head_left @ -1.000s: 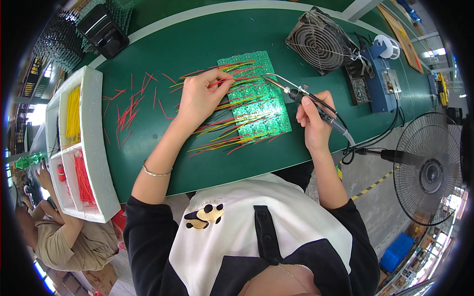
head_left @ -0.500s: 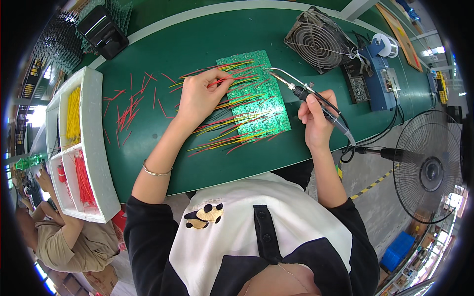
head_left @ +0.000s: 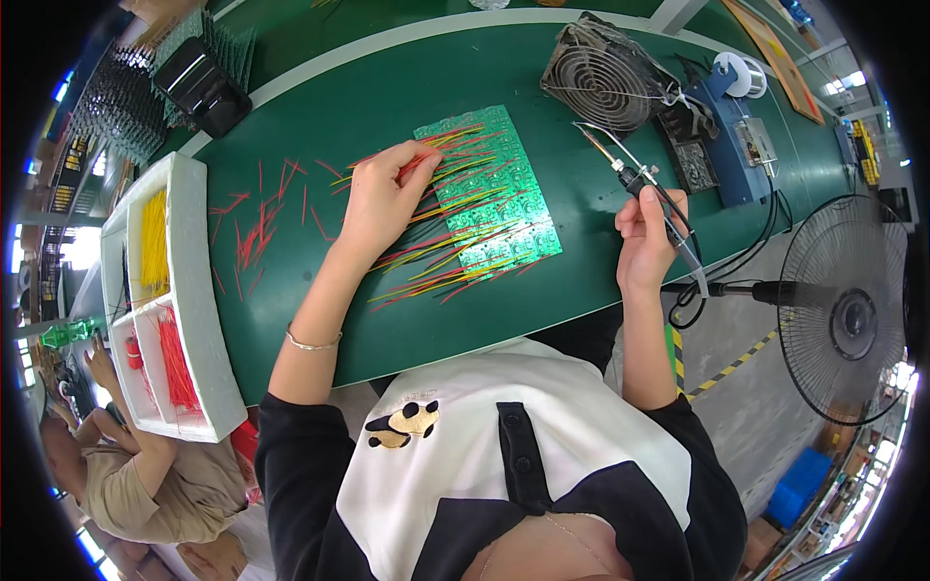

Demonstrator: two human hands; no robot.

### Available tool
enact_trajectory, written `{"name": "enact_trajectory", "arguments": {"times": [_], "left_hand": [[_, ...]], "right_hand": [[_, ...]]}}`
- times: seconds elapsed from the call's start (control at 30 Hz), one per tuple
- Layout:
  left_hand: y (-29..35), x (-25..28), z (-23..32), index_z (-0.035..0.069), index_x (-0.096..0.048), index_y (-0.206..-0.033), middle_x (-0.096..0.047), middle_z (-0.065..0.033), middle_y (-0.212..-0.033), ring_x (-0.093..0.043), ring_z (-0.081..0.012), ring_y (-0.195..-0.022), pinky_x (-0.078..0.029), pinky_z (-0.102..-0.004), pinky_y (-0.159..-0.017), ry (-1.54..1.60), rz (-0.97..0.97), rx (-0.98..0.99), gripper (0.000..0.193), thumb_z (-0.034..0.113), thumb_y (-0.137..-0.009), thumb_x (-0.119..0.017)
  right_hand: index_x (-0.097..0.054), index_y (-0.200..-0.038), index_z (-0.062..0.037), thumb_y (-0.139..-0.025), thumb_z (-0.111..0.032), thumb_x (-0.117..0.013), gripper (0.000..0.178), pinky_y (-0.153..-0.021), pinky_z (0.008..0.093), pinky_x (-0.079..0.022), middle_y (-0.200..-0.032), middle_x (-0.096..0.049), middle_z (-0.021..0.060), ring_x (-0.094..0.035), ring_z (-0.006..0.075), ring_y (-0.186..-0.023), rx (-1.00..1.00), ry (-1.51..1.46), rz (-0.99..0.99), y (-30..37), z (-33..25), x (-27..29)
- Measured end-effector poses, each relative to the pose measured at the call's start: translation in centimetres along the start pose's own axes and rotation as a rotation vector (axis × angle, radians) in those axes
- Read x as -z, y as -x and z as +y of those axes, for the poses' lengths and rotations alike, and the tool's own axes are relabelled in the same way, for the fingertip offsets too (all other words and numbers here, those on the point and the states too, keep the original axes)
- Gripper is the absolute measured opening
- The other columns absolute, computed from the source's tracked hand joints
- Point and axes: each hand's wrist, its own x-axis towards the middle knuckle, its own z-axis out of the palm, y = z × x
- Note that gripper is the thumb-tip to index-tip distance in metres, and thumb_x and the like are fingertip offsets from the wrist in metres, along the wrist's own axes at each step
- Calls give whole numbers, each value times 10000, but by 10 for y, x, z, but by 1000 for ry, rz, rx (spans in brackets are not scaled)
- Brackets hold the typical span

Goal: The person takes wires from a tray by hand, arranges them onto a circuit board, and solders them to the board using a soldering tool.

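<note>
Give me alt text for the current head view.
The right hand has a soldering iron in its grip, tip clear of a green circuit board, while the left hand pinches a red wire at the board. Red and yellow wires overhang the board's left edge; loose red wires lie on the green table, near a white wire tray.

Bright light glints off circuit boards; the warped rim seems blurred.
</note>
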Motion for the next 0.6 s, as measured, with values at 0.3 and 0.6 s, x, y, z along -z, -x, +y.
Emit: {"name": "enact_trajectory", "arguments": {"times": [0.3,0.6], "left_hand": [[-6,38,8,-15,-631,-869,-594,-101,-700,-525,-146,-550,-405,-271,-522,-129,107,-65,136,113,-848,-590],[8,57,37,-10,-604,-860,-414,43,-602,-327,-20,-553,-259,-204,-480,114,89,79,192,139,-920,-498]], "right_hand": [[-434,-827,-53,-851,-115,-609,187,-463,220,-372,-585,-530,74,-447,94,-471,6,-59,56,-1,-1,2],[-431,-849,-39,-855,-115,-606,191,-471,212,-371,-598,-540,82,-448,92,-480,-7,-65,63,-1,-1,1]]}}
